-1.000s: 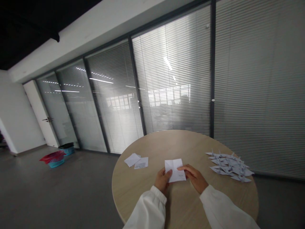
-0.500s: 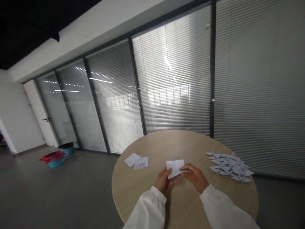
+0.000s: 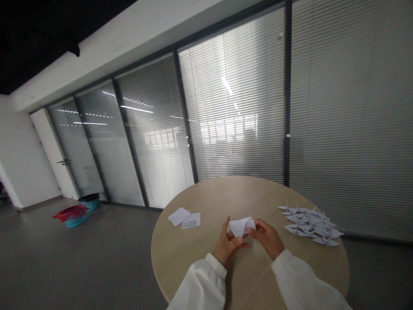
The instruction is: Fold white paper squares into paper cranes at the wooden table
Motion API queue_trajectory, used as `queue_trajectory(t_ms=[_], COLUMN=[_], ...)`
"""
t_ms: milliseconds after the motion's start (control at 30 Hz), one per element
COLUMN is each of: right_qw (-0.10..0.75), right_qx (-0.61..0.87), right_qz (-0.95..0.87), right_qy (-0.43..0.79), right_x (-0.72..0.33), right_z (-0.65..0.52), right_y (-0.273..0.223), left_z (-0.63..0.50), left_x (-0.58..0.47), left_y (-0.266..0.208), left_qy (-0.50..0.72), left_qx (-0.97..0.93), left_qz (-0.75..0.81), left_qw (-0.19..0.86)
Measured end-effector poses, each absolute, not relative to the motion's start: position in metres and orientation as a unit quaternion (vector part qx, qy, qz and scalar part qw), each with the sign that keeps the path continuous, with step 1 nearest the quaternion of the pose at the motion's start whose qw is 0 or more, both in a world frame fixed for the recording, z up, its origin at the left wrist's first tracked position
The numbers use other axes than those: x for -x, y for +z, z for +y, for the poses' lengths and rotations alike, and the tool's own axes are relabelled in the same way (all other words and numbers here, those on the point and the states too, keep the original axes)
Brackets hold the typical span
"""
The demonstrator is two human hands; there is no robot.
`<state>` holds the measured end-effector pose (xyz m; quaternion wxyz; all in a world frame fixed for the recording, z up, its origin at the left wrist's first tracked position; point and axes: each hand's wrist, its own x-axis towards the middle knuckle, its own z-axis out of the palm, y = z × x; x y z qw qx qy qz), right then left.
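Note:
A white sheet of paper (image 3: 239,227), partly folded, is held up over the near middle of the round table. My left hand (image 3: 227,243) grips its left and lower edge, thumb in front and fingers behind. On the right side, my right hand (image 3: 265,237) pinches the paper's edge between thumb and fingers. The paper's lower part is bent and partly hidden by the fingers. To the right lies a cluster of folded white paper cranes (image 3: 311,226). Loose paper squares (image 3: 191,220), one with print on it, lie to the left.
The round wooden table (image 3: 241,193) stands close to a glass partition with blinds (image 3: 235,107). On the floor at left are a blue basket with a red liner (image 3: 75,217) and another with a black liner (image 3: 91,201). A white door (image 3: 58,150) is beyond them.
The paper has gone from a nearly flat square to a bent shape with a slanting fold. My left hand has shifted its fingers, and my right hand has moved slightly right along the edge.

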<state>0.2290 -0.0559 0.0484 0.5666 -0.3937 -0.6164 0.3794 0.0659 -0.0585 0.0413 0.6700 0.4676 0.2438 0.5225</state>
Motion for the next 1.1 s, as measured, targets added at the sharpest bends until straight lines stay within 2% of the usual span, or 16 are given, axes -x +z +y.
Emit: queue_trajectory(t_ms=[233,433,633,900,1100], right_qw=[0.576,0.573,0.579,0.569,0.563], right_qx=[0.384,0.392,0.366,0.338,0.349], right_qz=[-0.606,-0.604,-0.603,-0.572,-0.576], right_qy=[0.392,0.392,0.409,0.485,0.478], right_x=[-0.2277,-0.2255,-0.2203,-0.2196,-0.2208], right_z=[-0.0562,-0.055,-0.0559,-0.055,-0.0573], right_y=[0.0498,0.0471,0.0453,0.042,0.0453], left_z=[-0.0621,-0.0657,-0.0613,-0.0614,-0.0601], left_x=[-0.067,-0.0706,-0.0725,-0.0693,-0.069], left_y=[0.0449,0.0471,0.0458,0.0489,0.0477], left_qy=[0.496,0.512,0.559,0.57,0.568], left_qx=[-0.536,-0.568,-0.56,-0.546,-0.536], left_qz=[0.208,0.309,0.311,0.355,0.372], left_qw=[0.651,0.566,0.527,0.501,0.502])
